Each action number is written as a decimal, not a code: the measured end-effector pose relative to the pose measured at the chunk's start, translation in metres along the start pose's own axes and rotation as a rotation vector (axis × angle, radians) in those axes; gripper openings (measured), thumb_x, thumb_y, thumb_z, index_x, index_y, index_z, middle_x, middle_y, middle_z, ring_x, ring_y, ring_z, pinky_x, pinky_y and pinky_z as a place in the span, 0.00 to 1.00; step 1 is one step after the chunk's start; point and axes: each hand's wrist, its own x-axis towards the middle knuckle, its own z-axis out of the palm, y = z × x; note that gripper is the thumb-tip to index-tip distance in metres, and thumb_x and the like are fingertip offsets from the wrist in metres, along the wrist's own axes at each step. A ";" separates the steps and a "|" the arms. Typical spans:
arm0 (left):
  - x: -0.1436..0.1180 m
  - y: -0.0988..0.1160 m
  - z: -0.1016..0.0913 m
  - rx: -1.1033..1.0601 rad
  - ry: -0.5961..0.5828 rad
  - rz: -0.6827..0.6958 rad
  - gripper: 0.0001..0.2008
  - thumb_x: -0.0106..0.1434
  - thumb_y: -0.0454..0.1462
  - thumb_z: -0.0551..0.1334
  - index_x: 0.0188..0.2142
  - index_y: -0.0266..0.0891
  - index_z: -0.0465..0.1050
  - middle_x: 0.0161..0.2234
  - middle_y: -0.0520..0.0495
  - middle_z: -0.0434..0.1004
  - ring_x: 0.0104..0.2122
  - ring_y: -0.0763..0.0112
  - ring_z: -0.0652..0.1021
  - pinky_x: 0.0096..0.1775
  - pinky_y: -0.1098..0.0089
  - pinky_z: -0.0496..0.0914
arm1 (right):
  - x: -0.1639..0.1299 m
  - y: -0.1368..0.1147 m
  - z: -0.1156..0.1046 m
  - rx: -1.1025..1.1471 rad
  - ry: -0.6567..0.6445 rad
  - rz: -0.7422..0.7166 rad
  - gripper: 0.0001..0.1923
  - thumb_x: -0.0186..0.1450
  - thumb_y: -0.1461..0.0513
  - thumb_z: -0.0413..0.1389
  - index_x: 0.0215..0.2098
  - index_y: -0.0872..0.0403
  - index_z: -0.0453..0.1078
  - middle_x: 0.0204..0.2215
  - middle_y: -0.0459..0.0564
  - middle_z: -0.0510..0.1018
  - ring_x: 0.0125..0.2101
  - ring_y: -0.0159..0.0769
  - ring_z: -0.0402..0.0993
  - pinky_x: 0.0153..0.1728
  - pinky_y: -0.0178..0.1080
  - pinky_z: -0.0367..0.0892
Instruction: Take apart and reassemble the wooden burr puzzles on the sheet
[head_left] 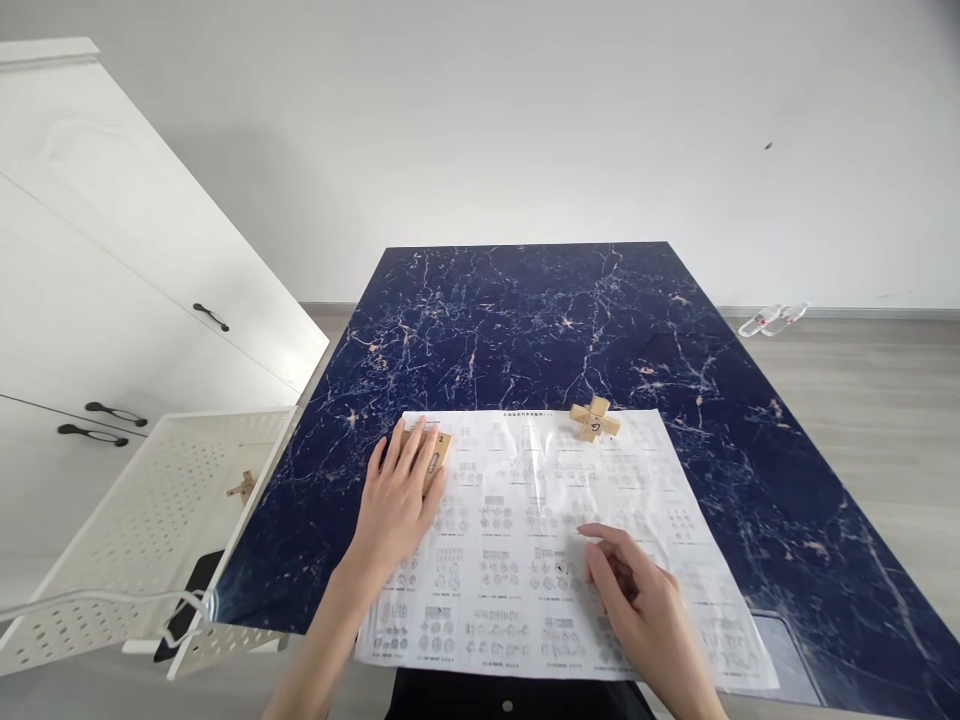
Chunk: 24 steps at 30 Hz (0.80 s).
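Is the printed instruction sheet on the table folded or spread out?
Spread out. The instruction sheet lies flat and open on the marble table, with all its diagram rows showing, under both hands.

The table [540, 320] has a glossy, smooth top of dark blue marble look with pale veins. On it near its front edge lies a thin white paper sheet [525, 520], slightly creased and shiny. The block [435, 452] and the cross-shaped puzzle [594, 418] are pale, matt wood. The perforated tray [150, 520] off the left edge looks like white plastic.
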 end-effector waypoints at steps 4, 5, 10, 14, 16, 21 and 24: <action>-0.001 0.001 -0.001 -0.006 0.022 -0.011 0.29 0.81 0.46 0.50 0.76 0.39 0.60 0.77 0.42 0.58 0.77 0.45 0.57 0.72 0.42 0.58 | 0.002 -0.003 0.001 -0.021 -0.014 0.010 0.22 0.77 0.43 0.50 0.49 0.47 0.77 0.24 0.45 0.77 0.23 0.39 0.72 0.25 0.37 0.66; -0.002 0.001 -0.001 -0.010 0.028 -0.015 0.29 0.81 0.46 0.50 0.76 0.38 0.60 0.77 0.41 0.58 0.77 0.46 0.57 0.73 0.43 0.58 | 0.003 -0.004 0.001 -0.020 -0.016 0.008 0.22 0.77 0.42 0.50 0.48 0.47 0.77 0.24 0.45 0.77 0.23 0.39 0.73 0.25 0.37 0.66; -0.006 0.002 -0.002 -0.062 0.041 -0.035 0.29 0.81 0.46 0.52 0.76 0.37 0.58 0.76 0.40 0.60 0.77 0.48 0.58 0.72 0.45 0.61 | 0.011 -0.008 -0.005 0.000 -0.065 0.008 0.22 0.77 0.42 0.51 0.49 0.47 0.77 0.25 0.45 0.77 0.22 0.39 0.72 0.23 0.37 0.65; -0.008 0.001 -0.002 -0.088 0.049 -0.043 0.29 0.81 0.46 0.52 0.76 0.38 0.58 0.75 0.40 0.62 0.76 0.48 0.59 0.72 0.45 0.62 | 0.024 -0.012 -0.015 0.011 -0.045 -0.007 0.21 0.76 0.43 0.53 0.51 0.48 0.76 0.28 0.47 0.77 0.24 0.40 0.74 0.22 0.37 0.68; -0.008 0.000 -0.001 -0.093 0.051 -0.042 0.30 0.81 0.46 0.52 0.76 0.39 0.58 0.75 0.40 0.62 0.76 0.48 0.59 0.72 0.45 0.62 | 0.033 -0.014 -0.020 0.012 -0.011 -0.027 0.22 0.76 0.43 0.53 0.53 0.48 0.75 0.28 0.48 0.77 0.25 0.40 0.74 0.20 0.37 0.67; -0.009 0.000 0.000 -0.096 0.056 -0.042 0.29 0.81 0.46 0.52 0.76 0.39 0.58 0.76 0.40 0.61 0.77 0.49 0.59 0.72 0.45 0.61 | 0.056 -0.021 -0.030 0.060 0.073 -0.079 0.21 0.77 0.45 0.54 0.57 0.49 0.71 0.40 0.53 0.82 0.24 0.36 0.75 0.21 0.36 0.69; -0.009 0.000 0.000 -0.103 0.058 -0.041 0.29 0.81 0.46 0.52 0.76 0.39 0.58 0.75 0.39 0.62 0.77 0.49 0.58 0.73 0.45 0.61 | 0.070 -0.023 -0.030 0.154 0.069 -0.093 0.28 0.76 0.45 0.55 0.68 0.49 0.65 0.51 0.59 0.82 0.26 0.36 0.78 0.22 0.38 0.71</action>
